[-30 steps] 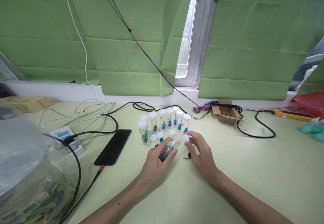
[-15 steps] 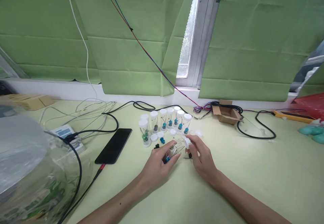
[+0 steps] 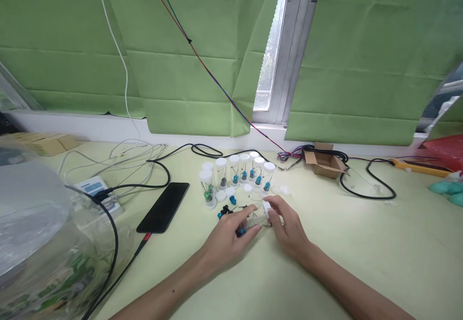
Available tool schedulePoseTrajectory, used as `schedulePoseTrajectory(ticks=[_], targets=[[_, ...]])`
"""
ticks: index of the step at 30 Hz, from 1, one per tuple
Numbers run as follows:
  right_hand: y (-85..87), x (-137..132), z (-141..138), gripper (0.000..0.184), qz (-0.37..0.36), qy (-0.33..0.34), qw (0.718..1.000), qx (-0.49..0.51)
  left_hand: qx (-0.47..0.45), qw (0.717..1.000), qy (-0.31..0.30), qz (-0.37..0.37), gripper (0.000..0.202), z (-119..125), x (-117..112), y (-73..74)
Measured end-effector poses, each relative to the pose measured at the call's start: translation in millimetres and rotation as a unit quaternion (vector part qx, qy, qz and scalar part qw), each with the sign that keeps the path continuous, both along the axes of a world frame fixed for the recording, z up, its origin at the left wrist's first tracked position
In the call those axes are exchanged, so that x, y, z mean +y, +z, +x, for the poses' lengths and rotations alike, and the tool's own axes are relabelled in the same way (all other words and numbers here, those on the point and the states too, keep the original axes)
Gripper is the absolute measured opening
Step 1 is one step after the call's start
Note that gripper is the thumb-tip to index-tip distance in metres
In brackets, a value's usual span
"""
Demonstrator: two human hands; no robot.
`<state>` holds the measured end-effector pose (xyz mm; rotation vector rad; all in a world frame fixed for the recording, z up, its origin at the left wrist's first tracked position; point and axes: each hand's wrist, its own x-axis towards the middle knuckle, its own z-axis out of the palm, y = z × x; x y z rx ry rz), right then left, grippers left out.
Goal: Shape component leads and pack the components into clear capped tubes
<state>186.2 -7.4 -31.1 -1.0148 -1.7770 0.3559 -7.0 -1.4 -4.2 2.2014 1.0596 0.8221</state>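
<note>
My left hand (image 3: 227,240) is closed round a clear plastic vial (image 3: 251,220) lying on its side, with a blue bead at its lower end. My right hand (image 3: 287,226) pinches a white cap (image 3: 266,208) at the vial's open end. Just behind my hands several capped vials (image 3: 238,173) stand upright in a cluster on the pale green table (image 3: 361,243), each with a blue, green or grey bead on a wire inside. Loose white caps (image 3: 282,190) and small black and blue parts (image 3: 224,210) lie beside them.
A black phone (image 3: 163,207) lies to the left with a red-tipped cable. Black and white cables (image 3: 144,166) run across the back. A small open cardboard box (image 3: 323,162) sits at the back right. A large clear plastic bag (image 3: 39,243) fills the left foreground.
My right hand picked up a white cap and brought it to the vial's open end. Both hands drew slightly nearer to me with the vial.
</note>
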Motion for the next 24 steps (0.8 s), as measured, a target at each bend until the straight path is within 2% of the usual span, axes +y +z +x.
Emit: schedulePoseTrajectory(ticks=[12, 24], targets=[[2.6, -4, -2, 0.022, 0.014, 0.01, 0.998, -0.053, 0.011, 0.999, -0.04, 0.006, 0.044, 1, -3, 4.4], [2.2, -6, -6, 0.014, 0.022, 0.003, 0.998, -0.05, 0.02, 0.997, -0.076, 0.004, 0.024, 2, -8, 14.1]])
